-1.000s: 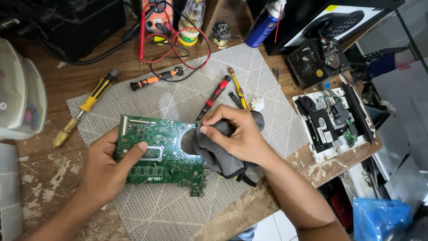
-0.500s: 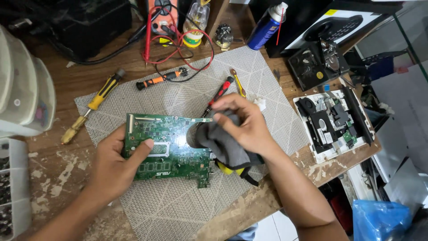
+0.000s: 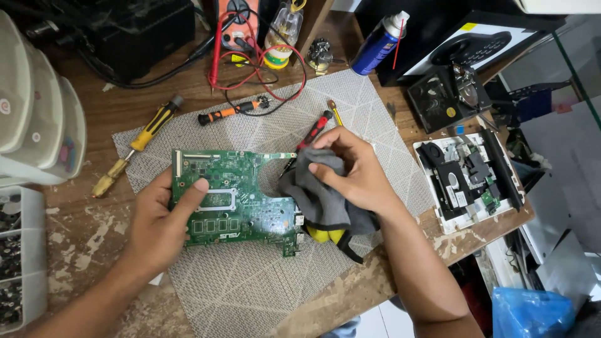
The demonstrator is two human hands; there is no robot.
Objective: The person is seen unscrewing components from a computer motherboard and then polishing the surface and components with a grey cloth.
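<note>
Simply green circuit board point(image 3: 235, 200), notched edge

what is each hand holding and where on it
Left hand grips the green circuit board at its left edge, thumb on top. Right hand holds a bunched grey cloth by its upper part, at the board's right edge.

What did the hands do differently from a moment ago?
The right hand slid the grey cloth a little to the right, from over the green circuit board toward its right edge. Nothing was picked up or let go. The left hand keeps holding the board's left side, thumb on top. The screwdrivers, such as the yellow screwdriver, lie where they were on the mat.
</note>
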